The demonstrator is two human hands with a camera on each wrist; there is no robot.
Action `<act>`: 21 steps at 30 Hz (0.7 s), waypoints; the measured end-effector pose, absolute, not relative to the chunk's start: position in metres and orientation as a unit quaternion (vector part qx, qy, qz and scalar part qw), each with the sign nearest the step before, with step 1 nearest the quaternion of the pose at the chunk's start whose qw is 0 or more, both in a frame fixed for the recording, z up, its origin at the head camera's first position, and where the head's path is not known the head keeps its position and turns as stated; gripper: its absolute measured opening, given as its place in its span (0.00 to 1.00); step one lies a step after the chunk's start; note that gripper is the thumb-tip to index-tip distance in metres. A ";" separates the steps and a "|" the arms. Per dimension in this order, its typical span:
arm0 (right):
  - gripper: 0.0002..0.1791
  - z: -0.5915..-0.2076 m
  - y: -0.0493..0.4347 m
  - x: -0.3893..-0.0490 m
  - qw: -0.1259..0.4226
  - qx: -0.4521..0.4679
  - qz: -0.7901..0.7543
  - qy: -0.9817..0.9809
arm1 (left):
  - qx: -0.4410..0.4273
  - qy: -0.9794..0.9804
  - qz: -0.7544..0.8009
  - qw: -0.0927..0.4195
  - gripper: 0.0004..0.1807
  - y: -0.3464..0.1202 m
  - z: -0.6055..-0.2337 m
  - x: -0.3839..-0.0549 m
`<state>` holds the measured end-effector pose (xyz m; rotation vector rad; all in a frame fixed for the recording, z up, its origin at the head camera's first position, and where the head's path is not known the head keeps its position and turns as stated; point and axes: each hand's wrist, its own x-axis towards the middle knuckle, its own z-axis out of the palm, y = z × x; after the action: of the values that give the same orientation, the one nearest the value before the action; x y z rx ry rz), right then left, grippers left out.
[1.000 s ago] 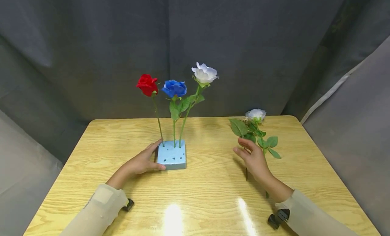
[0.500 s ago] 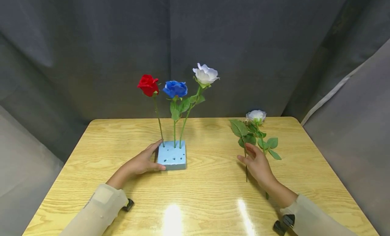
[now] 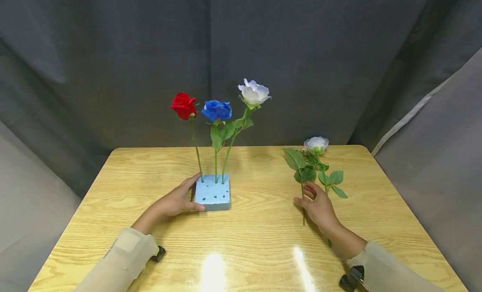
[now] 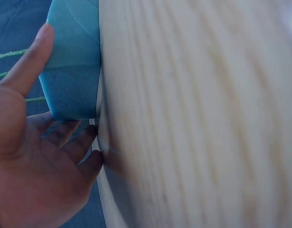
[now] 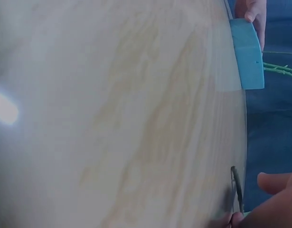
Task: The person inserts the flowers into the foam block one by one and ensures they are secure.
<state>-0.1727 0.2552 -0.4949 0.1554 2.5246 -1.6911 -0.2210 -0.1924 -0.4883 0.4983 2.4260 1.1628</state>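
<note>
My left hand (image 3: 175, 202) holds the light-blue foam block (image 3: 212, 193) at its left side, the thumb on the front and a finger at the far corner. A red rose (image 3: 183, 106), a blue flower (image 3: 216, 111) and a white flower (image 3: 254, 92) stand upright in the block's back holes. At the right, my right hand (image 3: 319, 206) is around a thin leafy stem (image 3: 303, 191) lying on the table. Its fingers are near or touching the stem; in the right wrist view the thumb (image 5: 274, 182) is apart from it. That stem's bloom cannot be made out.
Another white flower (image 3: 316, 143) with green leaves lies beside that stem, partly under the right hand and forearm. Several unfilled holes show in the block's top. The wooden table (image 3: 260, 225) ends at a dark curtain (image 3: 158, 74) behind.
My right hand has come down and slightly toward me, to the leafy stem, its fingers drawing nearer to it. The left hand and the block stay put.
</note>
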 end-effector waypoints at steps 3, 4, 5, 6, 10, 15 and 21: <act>0.44 -0.496 0.256 -0.172 0.047 0.059 -0.545 0.835 | 0.178 0.869 0.416 0.201 0.64 -0.192 -0.488 -0.221; 0.44 -0.496 0.256 -0.172 0.046 0.061 -0.540 0.838 | 0.177 0.869 0.415 0.200 0.64 -0.192 -0.488 -0.221; 0.43 -0.497 0.256 -0.172 0.044 0.064 -0.534 0.842 | 0.177 0.870 0.414 0.200 0.64 -0.192 -0.488 -0.221; 0.43 -0.497 0.257 -0.173 0.042 0.066 -0.527 0.846 | 0.176 0.870 0.414 0.200 0.64 -0.192 -0.488 -0.221; 0.41 -0.498 0.258 -0.174 0.034 0.072 -0.507 0.858 | 0.176 0.872 0.411 0.200 0.64 -0.192 -0.489 -0.222; 0.39 -0.501 0.259 -0.177 0.030 0.077 -0.497 0.864 | 0.175 0.873 0.409 0.200 0.64 -0.192 -0.488 -0.222; 0.38 -0.501 0.260 -0.180 0.033 0.085 -0.488 0.868 | 0.177 0.874 0.407 0.200 0.64 -0.192 -0.488 -0.221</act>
<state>-0.1800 0.2599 -0.5011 0.2612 2.6702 -1.5021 -0.2215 -0.1919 -0.4878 0.4935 2.4416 1.1374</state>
